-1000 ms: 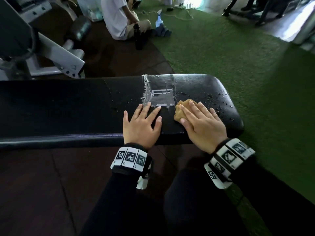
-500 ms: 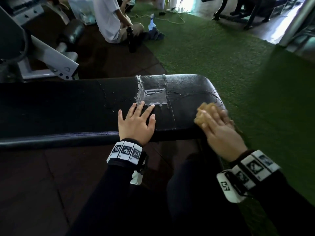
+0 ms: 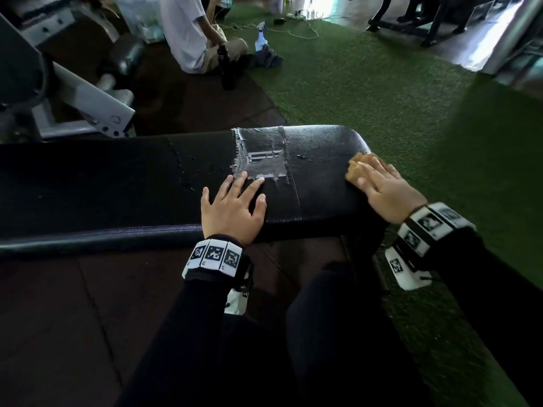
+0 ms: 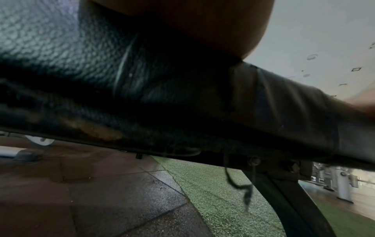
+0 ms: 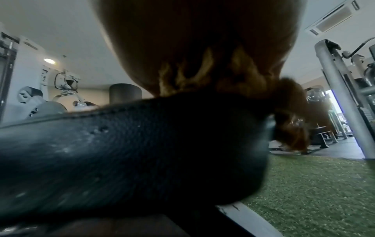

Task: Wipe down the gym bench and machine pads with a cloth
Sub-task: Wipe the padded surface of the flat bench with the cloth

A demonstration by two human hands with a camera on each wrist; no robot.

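The desk (image 3: 132, 183), a black padded gym bench, is laid with its long axis running left to right across the head view; its rounded end points right, toward the green turf (image 3: 382, 92). A strip of grey tape (image 3: 261, 154) is wrapped across the pad, at right angles to the long axis, and water droplets are seen on the pad beside it. The left hand (image 3: 232, 212) is laid flat on the near part of the pad, fingers straight and spread, fingertips touching the near edge of the tape; nothing is held. The right hand (image 3: 385, 189) is pressed down on the cloth (image 3: 355, 170), a bunched tan wad, at the right end of the pad; the fingers are extended over it, only slightly bent. In the right wrist view, the cloth (image 5: 202, 77) is seen squeezed between palm and pad, with part hanging over the end edge. A seated person (image 3: 191, 33), a bottle (image 3: 225, 67) and a spray bottle (image 3: 260, 36) are seen on the floor beyond.
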